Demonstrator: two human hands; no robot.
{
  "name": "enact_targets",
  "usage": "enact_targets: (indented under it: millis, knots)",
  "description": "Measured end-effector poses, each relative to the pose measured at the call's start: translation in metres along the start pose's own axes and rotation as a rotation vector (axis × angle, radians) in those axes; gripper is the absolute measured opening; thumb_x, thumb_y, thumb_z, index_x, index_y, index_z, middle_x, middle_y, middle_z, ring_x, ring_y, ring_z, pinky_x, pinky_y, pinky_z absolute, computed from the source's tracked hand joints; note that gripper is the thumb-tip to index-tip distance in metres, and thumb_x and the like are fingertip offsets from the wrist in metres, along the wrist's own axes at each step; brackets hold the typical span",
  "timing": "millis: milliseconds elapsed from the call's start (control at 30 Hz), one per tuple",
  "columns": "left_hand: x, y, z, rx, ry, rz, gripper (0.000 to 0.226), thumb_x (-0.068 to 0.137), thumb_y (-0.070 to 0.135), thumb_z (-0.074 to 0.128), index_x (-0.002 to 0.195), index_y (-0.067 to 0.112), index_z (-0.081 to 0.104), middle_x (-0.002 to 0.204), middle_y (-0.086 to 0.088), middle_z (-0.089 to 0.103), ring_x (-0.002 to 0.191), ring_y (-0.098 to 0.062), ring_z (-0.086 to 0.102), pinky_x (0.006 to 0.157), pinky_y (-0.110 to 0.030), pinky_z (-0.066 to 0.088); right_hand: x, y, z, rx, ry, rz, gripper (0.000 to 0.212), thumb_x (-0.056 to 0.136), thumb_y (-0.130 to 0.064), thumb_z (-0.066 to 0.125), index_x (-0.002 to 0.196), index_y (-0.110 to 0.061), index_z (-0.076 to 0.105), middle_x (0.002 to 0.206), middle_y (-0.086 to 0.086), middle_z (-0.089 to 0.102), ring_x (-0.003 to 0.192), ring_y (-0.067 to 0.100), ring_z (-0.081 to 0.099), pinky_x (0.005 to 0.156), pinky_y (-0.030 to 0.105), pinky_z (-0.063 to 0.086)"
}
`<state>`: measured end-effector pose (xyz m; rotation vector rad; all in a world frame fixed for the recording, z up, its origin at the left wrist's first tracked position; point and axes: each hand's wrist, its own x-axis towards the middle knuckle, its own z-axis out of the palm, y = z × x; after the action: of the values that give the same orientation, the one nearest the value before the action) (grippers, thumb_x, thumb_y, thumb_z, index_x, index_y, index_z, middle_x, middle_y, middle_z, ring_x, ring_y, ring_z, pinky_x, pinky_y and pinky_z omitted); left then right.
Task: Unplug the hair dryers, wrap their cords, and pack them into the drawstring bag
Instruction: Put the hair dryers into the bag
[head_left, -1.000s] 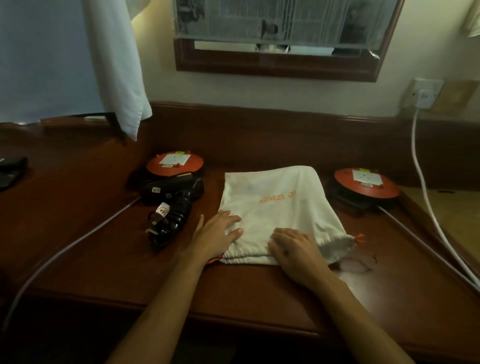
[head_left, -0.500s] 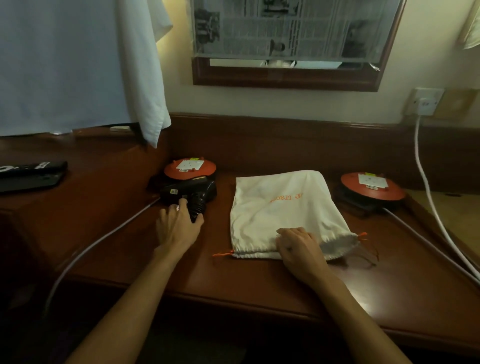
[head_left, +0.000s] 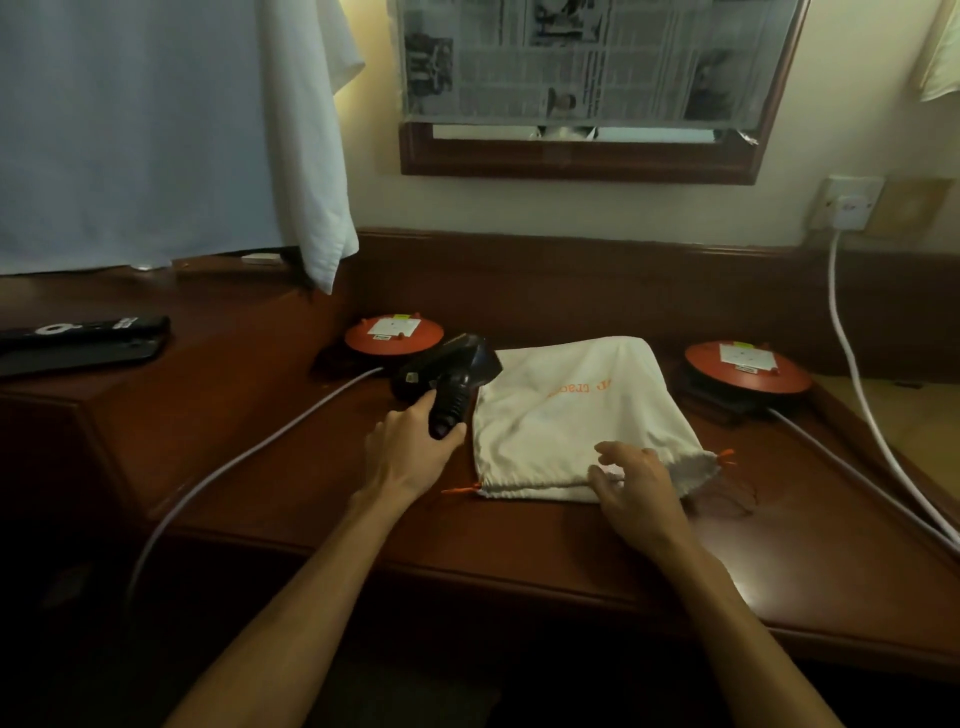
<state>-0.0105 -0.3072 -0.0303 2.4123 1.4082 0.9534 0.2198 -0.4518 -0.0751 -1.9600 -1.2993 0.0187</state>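
A black hair dryer is lifted just off the wooden desk, its cord wound round the handle. My left hand grips that handle from below. To its right lies a white drawstring bag with orange lettering and orange cord ends, its mouth facing me. My right hand hovers over the bag's near edge with fingers loosely spread. Whether it touches the cloth is unclear. The bag bulges a little; its contents are hidden.
Two orange extension-cord reels sit at the back left and back right, each trailing a pale cable across the desk. A wall socket holds a white plug. A dark remote lies far left. White cloth hangs above.
My left hand left the bag, reached the hair dryer and now grips its handle, lifting and turning it toward the bag. My right hand has risen from the bag's mouth.
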Motion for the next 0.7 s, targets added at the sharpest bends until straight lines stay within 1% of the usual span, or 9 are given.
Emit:
enact_targets:
  millis: [100, 167, 233, 300, 367, 433, 467, 567, 700]
  knots:
    - [-0.011, 0.034, -0.008, -0.179, 0.095, 0.097, 0.053, 0.089, 0.046, 0.070, 0.137, 0.025, 0.060, 0.105, -0.006, 0.076, 0.096, -0.028, 0.071, 0.070, -0.027, 0.045, -0.003, -0.023, -0.011, 0.232, -0.048, 0.044, 0.045, 0.098, -0.044, 0.058, 0.135, -0.018, 0.059, 0.113, 0.000, 0.068, 0.106, 0.012, 0.061, 0.083, 0.024, 0.046]
    - [-0.018, 0.057, -0.008, -0.262, 0.110, 0.184, 0.058, 0.088, 0.049, 0.071, 0.140, 0.026, 0.058, 0.105, -0.002, 0.077, 0.091, -0.022, 0.072, 0.071, -0.025, 0.049, -0.002, -0.045, -0.020, 0.442, -0.086, 0.057, 0.062, 0.097, -0.058, 0.045, 0.145, -0.019, 0.050, 0.122, -0.002, 0.067, 0.111, 0.009, 0.063, 0.092, 0.027, 0.048]
    - [-0.026, 0.078, 0.000, -0.296, 0.090, 0.301, 0.063, 0.088, 0.054, 0.069, 0.143, 0.029, 0.055, 0.105, 0.003, 0.077, 0.089, -0.015, 0.072, 0.071, -0.018, 0.049, 0.000, -0.061, -0.023, 0.659, -0.073, 0.057, 0.067, 0.096, -0.064, 0.036, 0.146, -0.021, 0.048, 0.126, -0.003, 0.068, 0.116, 0.009, 0.064, 0.097, 0.031, 0.050]
    - [-0.034, 0.095, 0.010, -0.337, -0.013, 0.404, 0.064, 0.091, 0.056, 0.065, 0.147, 0.028, 0.049, 0.111, 0.005, 0.075, 0.094, -0.010, 0.070, 0.074, -0.008, 0.047, 0.002, -0.070, -0.027, 0.900, 0.036, 0.142, 0.060, 0.095, -0.061, 0.040, 0.134, -0.019, 0.059, 0.120, 0.001, 0.071, 0.114, 0.013, 0.067, 0.096, 0.036, 0.053]
    - [-0.038, 0.105, 0.017, -0.450, -0.263, 0.494, 0.064, 0.097, 0.053, 0.057, 0.153, 0.025, 0.040, 0.126, 0.002, 0.069, 0.110, -0.009, 0.065, 0.091, -0.018, 0.052, 0.002, -0.067, -0.035, 1.078, 0.173, 0.256, 0.045, 0.099, -0.049, 0.050, 0.120, -0.013, 0.065, 0.109, 0.007, 0.074, 0.105, 0.021, 0.072, 0.089, 0.040, 0.057]
    - [-0.035, 0.107, 0.023, -0.501, -0.477, 0.581, 0.062, 0.101, 0.052, 0.049, 0.155, 0.026, 0.035, 0.146, 0.003, 0.056, 0.133, -0.010, 0.051, 0.109, -0.030, 0.044, -0.002, -0.052, -0.045, 1.092, 0.217, 0.274, 0.032, 0.102, -0.034, 0.054, 0.115, -0.007, 0.066, 0.096, 0.008, 0.075, 0.092, 0.025, 0.073, 0.076, 0.037, 0.060]
    - [-0.032, 0.106, 0.026, -0.491, -0.514, 0.609, 0.058, 0.102, 0.052, 0.047, 0.154, 0.027, 0.038, 0.150, 0.004, 0.052, 0.138, -0.010, 0.046, 0.113, -0.033, 0.041, -0.003, -0.042, -0.049, 1.079, 0.203, 0.268, 0.031, 0.102, -0.030, 0.054, 0.116, -0.005, 0.065, 0.094, 0.009, 0.074, 0.088, 0.027, 0.072, 0.072, 0.036, 0.059]
    - [-0.019, 0.096, 0.037, -0.408, -0.419, 0.581, 0.043, 0.100, 0.044, 0.052, 0.137, 0.024, 0.061, 0.137, 0.003, 0.064, 0.125, -0.014, 0.057, 0.104, -0.041, 0.048, -0.007, -0.025, -0.064, 1.029, 0.151, 0.229, 0.030, 0.103, -0.028, 0.052, 0.117, -0.004, 0.062, 0.094, 0.016, 0.072, 0.081, 0.031, 0.070, 0.070, 0.039, 0.058]
    - [-0.002, 0.085, 0.049, 0.012, -0.396, 0.496, 0.041, 0.095, 0.044, 0.063, 0.131, 0.027, 0.063, 0.127, -0.002, 0.064, 0.116, -0.022, 0.057, 0.087, -0.032, 0.045, -0.010, -0.021, -0.089, 1.001, 0.118, 0.181, 0.023, 0.104, -0.023, 0.050, 0.114, -0.006, 0.061, 0.093, 0.018, 0.068, 0.074, 0.029, 0.067, 0.064, 0.038, 0.059]
